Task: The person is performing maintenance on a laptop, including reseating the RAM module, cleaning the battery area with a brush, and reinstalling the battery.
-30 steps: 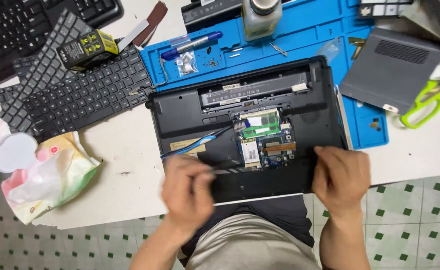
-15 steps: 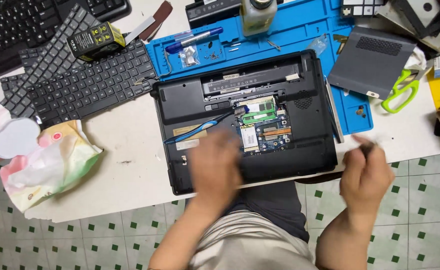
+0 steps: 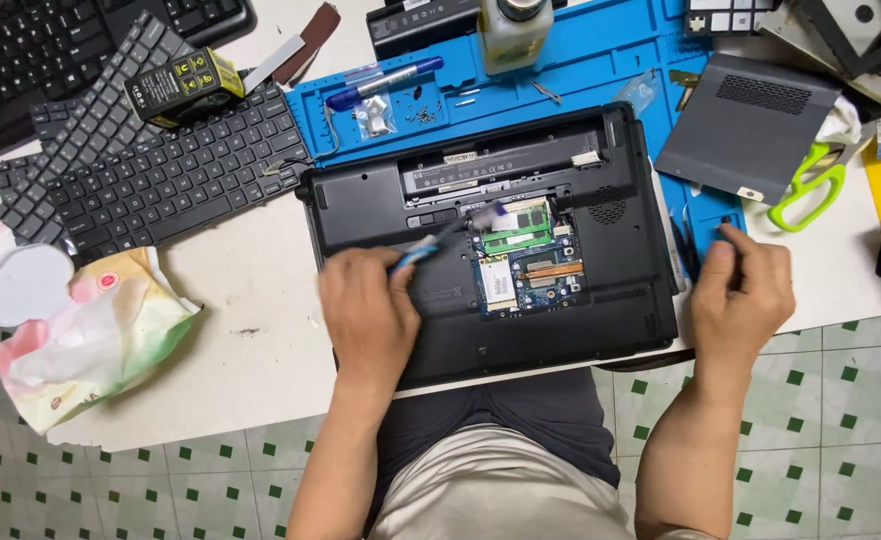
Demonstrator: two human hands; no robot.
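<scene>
The laptop (image 3: pixel 490 240) is lying bottom-up on the white counter (image 3: pixel 250 340), partly over a blue ribbed work mat (image 3: pixel 600 60), its near edge overhanging toward the person's lap; it is being kept this way so that the open bay is facing upward. Inside that bay a green memory board (image 3: pixel 515 218) and a blue circuit board (image 3: pixel 540 280) are being exposed, bright against the matt black plastic shell. The left hand (image 3: pixel 365 310) is resting on the shell and is grasping a slim blue-handled tool (image 3: pixel 430 245), whose blurred tip is being held at the bay's edge. The right hand (image 3: pixel 745 290) is being held just off the laptop's right side, closed around a small dark tool (image 3: pixel 725 228) at the mat's edge. The grey, vented cover panel (image 3: pixel 745 125) is lying set aside on the mat, and loose flat keyboards (image 3: pixel 150 170) are being kept at the far left, beside a crumpled soft wipes pack (image 3: pixel 90 335).
</scene>
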